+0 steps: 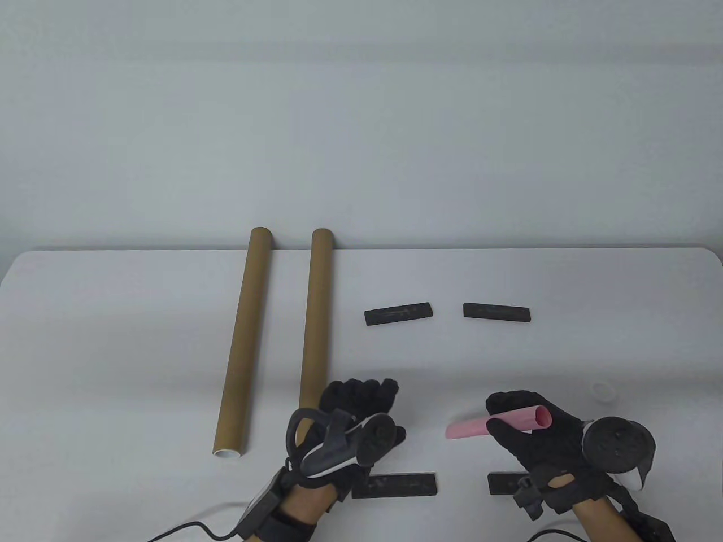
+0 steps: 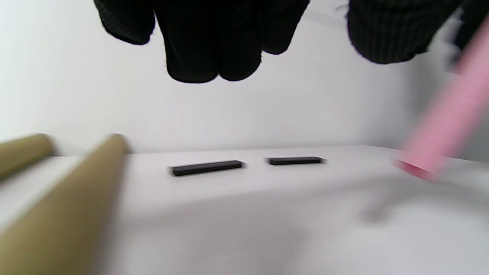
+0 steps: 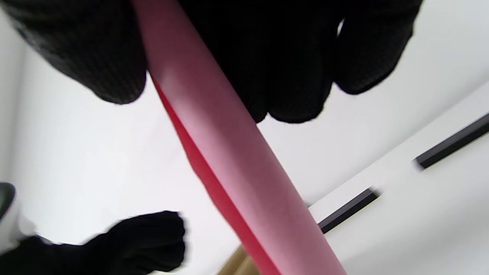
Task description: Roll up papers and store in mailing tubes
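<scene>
Pink rolled paper [image 1: 497, 423], a slim tight cylinder with one open end showing, is gripped in the right hand [image 1: 536, 446] above the table's [image 1: 113, 350] near edge, tilted toward the left. The left hand [image 1: 353, 418], fingers loosely curled and holding nothing, hovers over the near end of the right-hand mailing tube [image 1: 315, 322], which lies beside a second tube [image 1: 243, 339]. To load it cleanly, the person would likely steady that tube's mouth, keep the roll tight and feed it straight along the tube's axis.

Bare white table [image 1: 113, 339], plain wall: lab.
</scene>
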The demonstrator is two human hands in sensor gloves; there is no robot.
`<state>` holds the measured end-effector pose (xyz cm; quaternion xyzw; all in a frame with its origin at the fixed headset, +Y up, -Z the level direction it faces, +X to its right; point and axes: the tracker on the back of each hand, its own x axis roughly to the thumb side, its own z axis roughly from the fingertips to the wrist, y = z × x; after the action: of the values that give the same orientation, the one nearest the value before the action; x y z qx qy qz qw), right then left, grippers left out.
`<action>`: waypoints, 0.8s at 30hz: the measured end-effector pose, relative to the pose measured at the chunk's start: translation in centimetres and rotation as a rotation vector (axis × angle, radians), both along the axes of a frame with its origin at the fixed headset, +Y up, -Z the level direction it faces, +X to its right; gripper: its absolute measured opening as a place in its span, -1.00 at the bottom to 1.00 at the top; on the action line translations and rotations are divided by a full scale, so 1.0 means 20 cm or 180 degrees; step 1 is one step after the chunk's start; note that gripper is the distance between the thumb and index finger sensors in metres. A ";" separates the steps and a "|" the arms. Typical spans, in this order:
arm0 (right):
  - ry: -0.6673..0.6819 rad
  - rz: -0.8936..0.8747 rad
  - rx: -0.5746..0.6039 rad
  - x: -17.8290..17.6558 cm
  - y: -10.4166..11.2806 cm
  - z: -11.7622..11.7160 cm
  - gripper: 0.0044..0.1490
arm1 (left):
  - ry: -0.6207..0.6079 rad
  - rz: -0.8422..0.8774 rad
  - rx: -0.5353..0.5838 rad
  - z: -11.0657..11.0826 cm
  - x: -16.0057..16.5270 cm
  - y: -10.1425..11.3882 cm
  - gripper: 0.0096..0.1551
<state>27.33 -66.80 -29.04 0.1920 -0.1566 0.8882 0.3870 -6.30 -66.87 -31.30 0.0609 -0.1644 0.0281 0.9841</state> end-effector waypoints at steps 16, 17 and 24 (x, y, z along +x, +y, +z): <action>-0.0318 0.0586 -0.0133 0.01 -0.09 -0.06 -0.28 | 0.2253 -0.0043 -0.1165 -0.40 -0.60 -0.06 0.13; -0.0323 0.0557 -0.0107 0.01 -0.09 -0.06 -0.28 | 0.2369 -0.0100 -0.1291 -0.44 -0.64 -0.08 0.16; -0.0380 0.0426 0.0118 0.04 -0.06 -0.04 -0.27 | 0.2876 -0.0182 -0.2189 -0.61 -0.81 -0.26 0.30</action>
<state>28.12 -68.03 -29.78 0.1559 -0.1826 0.9188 0.3132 -22.40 -72.08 -43.45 -0.2616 0.2900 0.0245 0.9202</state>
